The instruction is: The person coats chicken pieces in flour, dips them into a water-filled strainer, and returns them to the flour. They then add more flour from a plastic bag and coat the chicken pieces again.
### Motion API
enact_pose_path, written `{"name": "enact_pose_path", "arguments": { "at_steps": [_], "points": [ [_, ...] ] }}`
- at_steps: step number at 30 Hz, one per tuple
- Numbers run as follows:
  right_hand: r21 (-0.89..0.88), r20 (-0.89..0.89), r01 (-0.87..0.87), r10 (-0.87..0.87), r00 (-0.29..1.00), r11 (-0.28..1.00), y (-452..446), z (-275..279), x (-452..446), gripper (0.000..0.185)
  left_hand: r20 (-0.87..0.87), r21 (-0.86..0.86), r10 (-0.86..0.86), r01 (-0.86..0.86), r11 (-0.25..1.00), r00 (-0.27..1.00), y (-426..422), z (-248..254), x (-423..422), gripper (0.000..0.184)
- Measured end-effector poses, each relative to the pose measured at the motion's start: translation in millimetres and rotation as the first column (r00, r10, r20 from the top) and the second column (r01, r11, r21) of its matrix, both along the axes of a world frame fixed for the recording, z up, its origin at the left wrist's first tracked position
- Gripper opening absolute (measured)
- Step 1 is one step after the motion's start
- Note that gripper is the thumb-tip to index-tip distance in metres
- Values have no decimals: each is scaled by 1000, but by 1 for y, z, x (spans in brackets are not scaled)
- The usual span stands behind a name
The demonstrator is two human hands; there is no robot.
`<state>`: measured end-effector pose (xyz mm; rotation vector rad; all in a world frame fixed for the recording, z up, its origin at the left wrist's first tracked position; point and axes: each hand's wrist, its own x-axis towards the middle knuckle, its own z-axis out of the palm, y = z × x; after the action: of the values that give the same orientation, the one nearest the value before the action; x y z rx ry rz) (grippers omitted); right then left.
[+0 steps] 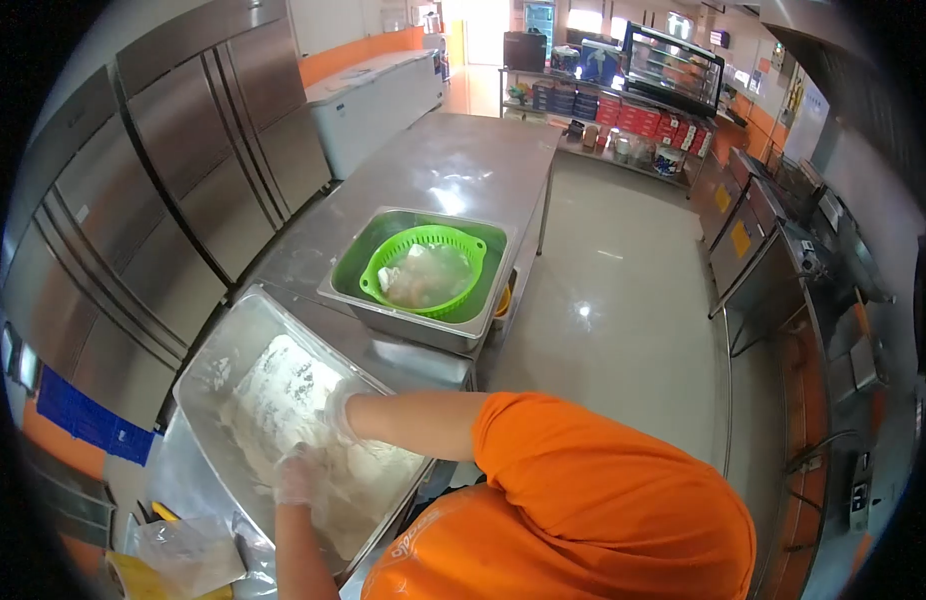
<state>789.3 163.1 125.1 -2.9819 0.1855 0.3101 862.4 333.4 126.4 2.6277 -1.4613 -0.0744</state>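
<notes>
A large pale rectangular tub (208,365) holds a bed of white flour-like powder (283,385). Both my hands are inside it, in clear plastic gloves. My left hand (301,474) reaches in from the near side and touches the powder near the middle. Just beyond it, my right hand (343,410) comes in from the right, low over the powder. The fingers of both are blurred or buried, so I cannot make out whether they hold anything. Behind the tub, a steel pan (493,250) contains a green basket (453,236) with whitish pieces in cloudy water (433,275).
The steel table (463,150) runs away from me. Plastic bags (188,555) lie at the near left. Tall steel refrigerators (173,130) line the left side, with a white chest freezer (373,110) beyond. Cooking equipment (773,225) stands along the right wall.
</notes>
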Motion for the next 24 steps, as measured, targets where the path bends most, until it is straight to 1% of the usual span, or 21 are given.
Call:
{"name": "enact_pose_path", "arguments": {
  "at_steps": [1, 2, 3, 4, 7, 10, 11, 12, 13, 14, 15, 16, 17, 18, 19, 20, 21, 22, 23, 24],
  "points": [
    [-77, -28, -23, 21, 999, 997, 4, 15, -5, 40, 14, -37, -60, 61, 997, 998, 6, 1, 1, 38],
    [-97, -56, -68, 62, 996, 993, 0, -8, 6, 35, 41, -33, -68, 70, 997, 997, 10, -2, 5, 35],
    [-119, -84, -113, 103, 991, 987, -8, -46, 26, 31, 69, -31, -76, 79, 996, 995, 11, -9, 13, 33],
    [-143, -112, -160, 145, 983, 977, -13, -65, 39, 27, 98, -31, -81, 85, 996, 992, 10, -9, 19, 31],
    [-194, -57, -164, 156, 986, 967, -21, -30, 34, 23, 3, 30, -49, 49, 998, 999, 10, 36, 12, 28],
    [-241, -19, -174, 175, 984, 955, -18, 15, 19, 19, 238, 79, -75, 58, 995, 968, 18, 33, 28, 24],
    [-405, -203, -114, 33, 979, 907, 11, 26, 30, 20, 163, 62, -39, 29, 998, 986, 18, 30, 29, 21],
    [-417, -259, -107, -5, 966, 903, 28, 28, 38, 19, 81, 47, 6, -9, 999, 997, 12, 32, 24, 19],
    [-400, -237, -107, 10, 971, 910, 37, 25, 44, 19, 29, -13, 70, -69, 998, 997, -3, 39, 2, 19],
    [-337, -147, -111, 64, 987, 935, 38, 16, 50, 19, -24, -64, 147, -149, 987, 989, -15, 45, -13, 19],
    [-258, -61, -130, 119, 991, 957, 34, 6, 53, 19, -23, 162, 102, -97, 982, 994, -14, 15, 16, 26],
    [-193, 10, -172, 177, 984, 966, 29, -3, 55, 19, -93, 71, 137, -131, 989, 986, -3, 18, 10, 35],
    [-147, 60, -213, 223, 973, 966, 25, -3, 57, 20, 43, 204, 145, -151, 967, 988, 5, 9, 21, 37],
    [-111, 101, -253, 264, 959, 961, 18, 2, 59, 21, 136, 224, 173, -200, 954, 975, 16, -18, 45, 34],
    [-76, 142, -286, 294, 945, 955, 16, 7, 60, 22, 144, -88, 231, -220, 971, 962, 27, -29, 51, 26],
    [-44, 194, -315, 318, 928, 948, 16, 15, 58, 23, 148, -391, 250, -176, 904, 957, 38, -39, 57, 22],
    [162, 335, -272, 206, 919, 949, 18, 34, 42, 24, 132, -206, 240, -210, 956, 962, 32, -9, 46, 20],
    [197, 460, -308, 189, 868, 931, 21, 18, 37, 26, 113, -27, 214, -212, 977, 970, 29, 16, 38, 18],
    [217, 583, -336, 155, 797, 916, 19, 9, 35, 27, 104, -41, 251, -248, 968, 963, 30, 24, 30, 19],
    [193, 295, -201, 138, 946, 961, 14, 12, 43, 32, 94, -60, 282, -277, 959, 955, 29, 29, 27, 19]
  ]
}}
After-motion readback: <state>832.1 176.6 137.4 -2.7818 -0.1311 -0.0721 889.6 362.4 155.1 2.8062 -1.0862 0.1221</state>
